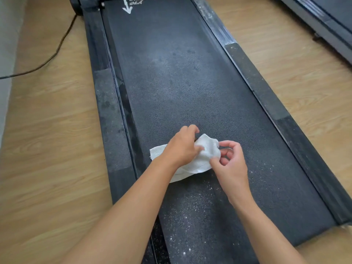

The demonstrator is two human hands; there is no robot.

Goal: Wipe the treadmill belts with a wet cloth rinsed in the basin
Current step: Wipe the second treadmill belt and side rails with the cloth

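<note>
Head view: both my hands on the cloth (204, 159), bunched on the belt (190, 82) mid-length. Left hand (181, 147) curled over it, right hand (230, 164) pinching its edge. Risk: a bunched cloth could smear the white specks (182, 216) instead of lifting them. White arrow (127, 7) plus writing at far end, cut off, unreadable.

Beyond the white cloth (207, 151) held by your left hand (181, 147) and right hand (230, 168), the treadmill belt (181, 82) runs open up to the front housing (85, 6). The left side rail (106, 103) and right side rail (262, 86) edge it. A power cable (57, 48) crosses the wooden floor (47, 149) on the left, and a second treadmill (327, 21) sits well apart on the right
</note>
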